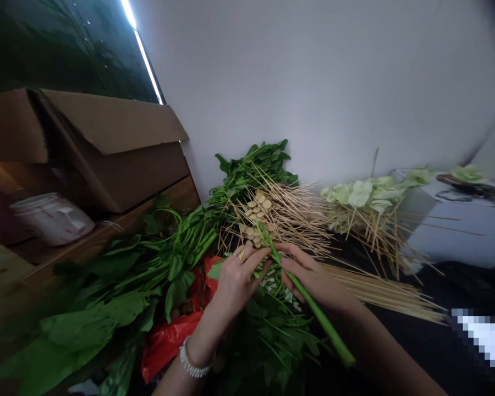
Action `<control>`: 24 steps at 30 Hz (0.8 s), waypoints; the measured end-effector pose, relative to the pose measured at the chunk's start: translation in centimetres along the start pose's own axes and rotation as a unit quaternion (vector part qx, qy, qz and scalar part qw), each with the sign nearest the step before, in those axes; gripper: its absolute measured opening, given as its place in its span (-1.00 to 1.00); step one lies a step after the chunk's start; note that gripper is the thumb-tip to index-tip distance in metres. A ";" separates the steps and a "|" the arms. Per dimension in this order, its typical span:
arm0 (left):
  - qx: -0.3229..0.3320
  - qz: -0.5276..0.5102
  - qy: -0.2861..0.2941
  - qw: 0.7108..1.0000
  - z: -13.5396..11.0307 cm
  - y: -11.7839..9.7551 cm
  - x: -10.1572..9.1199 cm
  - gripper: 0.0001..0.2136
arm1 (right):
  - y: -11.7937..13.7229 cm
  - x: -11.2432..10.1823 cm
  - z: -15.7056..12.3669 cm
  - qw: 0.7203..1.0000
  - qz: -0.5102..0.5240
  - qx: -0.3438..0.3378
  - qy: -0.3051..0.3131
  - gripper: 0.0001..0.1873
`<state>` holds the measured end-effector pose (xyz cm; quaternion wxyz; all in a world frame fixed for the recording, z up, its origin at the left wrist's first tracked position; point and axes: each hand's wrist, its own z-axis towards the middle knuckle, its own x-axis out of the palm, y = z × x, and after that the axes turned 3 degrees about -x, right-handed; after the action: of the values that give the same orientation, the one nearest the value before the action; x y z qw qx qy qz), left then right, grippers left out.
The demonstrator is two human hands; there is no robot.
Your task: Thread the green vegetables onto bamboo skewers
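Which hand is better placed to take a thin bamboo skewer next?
Probably the right hand: the loose bamboo skewers lie beside it; the left hand, gripping the long green stem, is farther off.

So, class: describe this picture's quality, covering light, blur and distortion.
Head view: a bright strip glares top left; lens distortion bends the box edges; leaves at lower left blur, while the left hand, right hand and stem are sharp; a pixelated patch sits lower right.
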<state>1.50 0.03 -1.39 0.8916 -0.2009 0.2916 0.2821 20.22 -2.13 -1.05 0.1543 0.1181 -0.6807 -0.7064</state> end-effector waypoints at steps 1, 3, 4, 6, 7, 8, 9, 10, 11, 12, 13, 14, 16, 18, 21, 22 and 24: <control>0.008 0.020 -0.002 1.000 -0.1 0.2 0.3 -0.80 | -0.1 0.1 0.0 1.000 0.007 0.006 0.001 -0.53; 0.011 0.047 -0.004 0.999 -0.2 0.5 0.7 -0.82 | -0.4 0.2 0.1 1.000 0.019 0.014 0.000 -0.51; 0.009 0.056 -0.004 0.998 -0.2 0.7 0.7 -0.84 | -0.5 0.3 0.1 1.000 0.024 0.012 0.000 -0.51; 0.012 0.068 -0.003 0.998 -0.2 0.8 0.7 -0.86 | -0.5 0.4 0.1 1.000 0.029 0.003 -0.003 -0.49; 0.015 0.069 0.001 0.998 -0.2 0.8 0.7 -0.88 | -0.4 0.6 0.1 1.000 0.030 -0.001 -0.006 -0.49; 0.014 0.067 0.008 0.998 -0.2 0.8 0.8 -0.90 | -0.4 0.7 0.1 1.000 0.029 -0.005 -0.010 -0.49; 0.006 0.059 0.015 0.998 -0.3 0.7 0.9 -0.92 | -0.3 0.9 0.2 0.999 0.028 -0.010 -0.015 -0.50; -0.013 0.045 0.021 0.999 -0.3 0.5 1.0 -0.95 | -0.3 1.1 0.2 0.999 0.024 -0.017 -0.022 -0.50; -0.042 0.022 0.023 0.999 -0.4 0.3 1.3 -0.96 | -0.3 1.3 0.2 0.999 0.019 -0.026 -0.029 -0.51; -0.081 -0.010 0.025 0.996 -0.4 0.0 1.5 -0.95 | -0.3 1.5 0.2 0.999 0.012 -0.037 -0.035 -0.52; -0.127 -0.052 0.026 0.990 -0.3 -0.2 1.7 -0.94 | -0.3 1.7 0.2 0.998 0.005 -0.051 -0.040 -0.52; -0.174 -0.103 0.026 0.979 -0.3 -0.5 1.8 -0.93 | -0.3 1.8 0.2 0.997 -0.001 -0.068 -0.043 -0.52; -0.256 -0.223 0.037 0.940 0.0 -1.0 1.8 -0.91 | -0.2 1.9 0.0 0.994 -0.011 -0.097 -0.044 -0.52; -0.301 -0.347 0.082 0.884 0.5 -1.2 1.4 -0.87 | 0.0 1.6 -0.2 0.993 -0.012 -0.114 -0.034 -0.50; -0.319 -0.461 0.189 0.806 1.1 -0.8 0.1 -0.81 | 0.4 0.9 -0.6 0.995 0.000 -0.098 0.011 -0.49; -0.319 -0.469 0.212 0.795 1.3 -0.6 -0.3 -0.80 | 0.5 0.7 -0.6 0.996 0.001 -0.089 0.020 -0.49; -0.302 -0.440 0.220 0.817 1.5 -0.3 -0.8 -0.81 | 0.6 0.4 -0.6 0.997 -0.010 -0.076 0.013 -0.49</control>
<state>1.77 0.29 0.28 0.7274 -0.6239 0.2604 -0.1175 20.09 -2.85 -0.41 0.1648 0.1219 -0.6215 -0.7562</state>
